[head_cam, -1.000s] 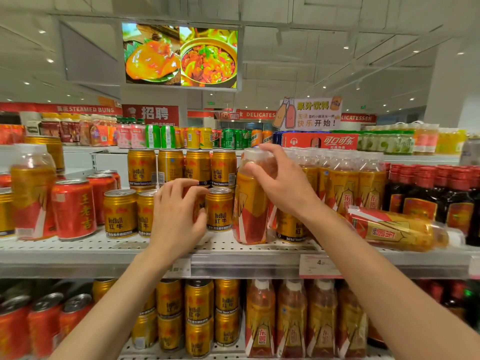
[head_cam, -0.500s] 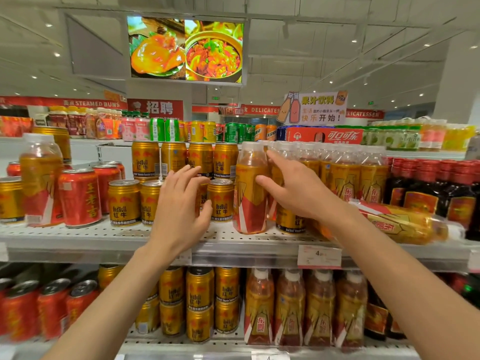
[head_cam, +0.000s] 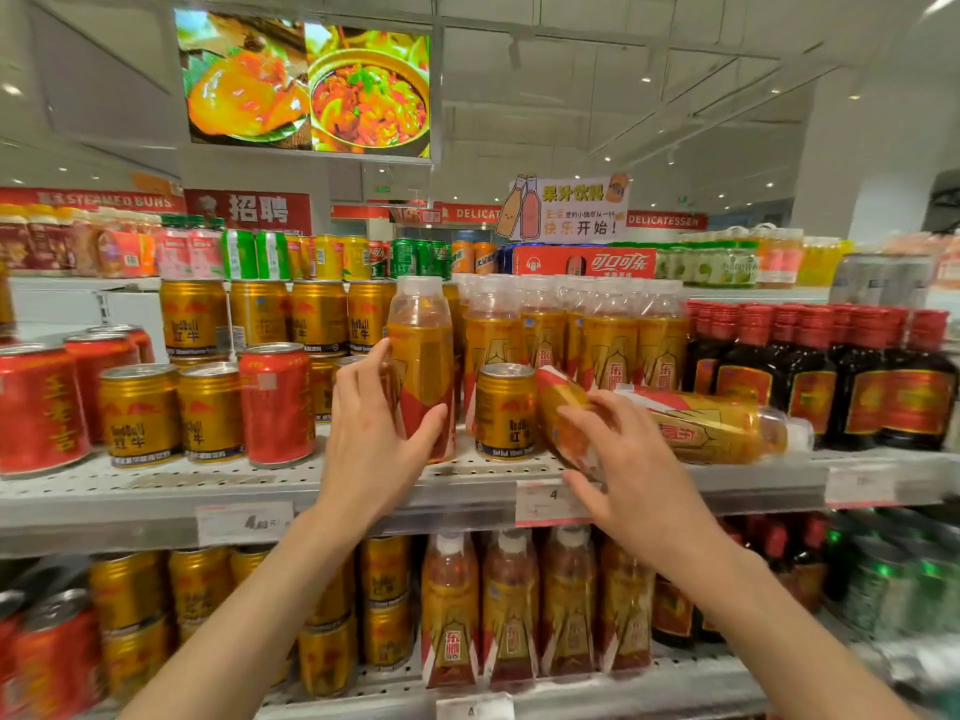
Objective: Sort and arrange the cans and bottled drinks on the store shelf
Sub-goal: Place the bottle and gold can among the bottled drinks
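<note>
On the upper shelf point(head_cam: 156, 485) an upright yellow drink bottle point(head_cam: 421, 324) with a clear cap stands among gold cans. My left hand point(head_cam: 371, 439) grips its lower part, thumb across the front and fingers on its left side. To its right a gold can point(head_cam: 504, 413) stands alone in front of a row of the same yellow bottles point(head_cam: 597, 335). Another yellow bottle point(head_cam: 711, 426) lies on its side, cap pointing right. My right hand point(head_cam: 628, 470) curls round its base end, fingers on top and thumb beneath.
Gold cans point(head_cam: 176, 413) and red cans point(head_cam: 275, 402) fill the shelf's left part. Dark bottles with red caps point(head_cam: 857, 376) stand at the right. The lower shelf point(head_cam: 675, 688) holds more gold cans and yellow bottles. Price tags hang on the shelf's front edge.
My right hand let go of the upright bottle and dropped right to the lying bottle's base. My left hand left the gold can and took hold of the upright bottle.
</note>
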The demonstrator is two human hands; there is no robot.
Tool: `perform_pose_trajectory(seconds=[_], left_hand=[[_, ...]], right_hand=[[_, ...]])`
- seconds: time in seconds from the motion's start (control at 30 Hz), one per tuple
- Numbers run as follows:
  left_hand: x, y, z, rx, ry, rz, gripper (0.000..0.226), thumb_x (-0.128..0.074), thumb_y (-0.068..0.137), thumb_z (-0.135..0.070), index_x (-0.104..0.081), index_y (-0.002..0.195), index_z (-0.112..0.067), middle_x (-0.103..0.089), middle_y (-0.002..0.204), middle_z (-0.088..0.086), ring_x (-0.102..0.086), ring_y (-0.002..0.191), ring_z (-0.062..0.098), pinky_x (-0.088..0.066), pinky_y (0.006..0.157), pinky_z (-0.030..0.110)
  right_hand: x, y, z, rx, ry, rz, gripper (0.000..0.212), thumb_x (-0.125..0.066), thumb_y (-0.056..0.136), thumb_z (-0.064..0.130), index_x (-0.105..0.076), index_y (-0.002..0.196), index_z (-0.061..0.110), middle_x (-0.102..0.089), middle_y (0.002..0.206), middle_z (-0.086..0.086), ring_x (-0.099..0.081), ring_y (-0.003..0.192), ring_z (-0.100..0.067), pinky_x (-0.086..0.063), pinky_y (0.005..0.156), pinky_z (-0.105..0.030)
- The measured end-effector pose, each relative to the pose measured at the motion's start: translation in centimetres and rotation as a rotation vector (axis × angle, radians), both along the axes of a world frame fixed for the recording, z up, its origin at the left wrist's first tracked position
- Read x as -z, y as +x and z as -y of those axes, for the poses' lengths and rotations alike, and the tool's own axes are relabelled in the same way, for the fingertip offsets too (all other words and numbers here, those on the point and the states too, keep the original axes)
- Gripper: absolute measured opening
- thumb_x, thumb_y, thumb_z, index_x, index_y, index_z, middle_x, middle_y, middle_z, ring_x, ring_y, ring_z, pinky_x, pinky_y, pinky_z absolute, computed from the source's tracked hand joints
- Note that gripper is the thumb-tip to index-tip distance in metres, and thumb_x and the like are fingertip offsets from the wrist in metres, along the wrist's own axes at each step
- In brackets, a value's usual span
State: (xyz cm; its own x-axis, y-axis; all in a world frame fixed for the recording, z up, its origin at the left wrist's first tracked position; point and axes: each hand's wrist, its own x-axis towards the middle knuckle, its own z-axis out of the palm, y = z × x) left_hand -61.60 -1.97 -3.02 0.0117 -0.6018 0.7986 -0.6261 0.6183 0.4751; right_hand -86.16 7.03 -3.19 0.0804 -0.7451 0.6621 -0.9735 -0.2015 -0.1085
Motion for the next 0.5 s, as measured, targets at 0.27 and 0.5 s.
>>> perform_pose_trajectory(seconds=[0.27, 0.5], left_hand=[[0.8, -0.3, 0.7, 0.053, 0.063, -0.072, 0.088, -0.072, 0.086, -0.046, -0.016, 0.154, -0.04, -0.041, 0.136, 0.004, -0.049, 0.124, 0.024, -0.047, 0.104, 0.05], [0.9, 0.0, 0.5, 0.096, 0.075, -0.074, 0.089, -0.071, 0.087, -0.045, -0.015, 0.156, -0.041, -0.044, 0.138, 0.003, -0.05, 0.124, 0.019, -0.049, 0.104, 0.049]], right_hand=[[-1.3, -1.2, 0.3, -0.153, -0.136, 0.186, 0.057, -0.075, 0.086, 0.027, -0.049, 0.136, 0.019, -0.054, 0.129, 0.003, -0.053, 0.116, -0.012, -0.048, 0.102, -0.03], [-8.1, -0.5, 3.2, -0.189, -0.231, 0.513, 0.059, -0.076, 0.086, 0.04, -0.043, 0.131, 0.021, -0.055, 0.111, 0.011, -0.061, 0.092, -0.007, -0.053, 0.082, -0.022]])
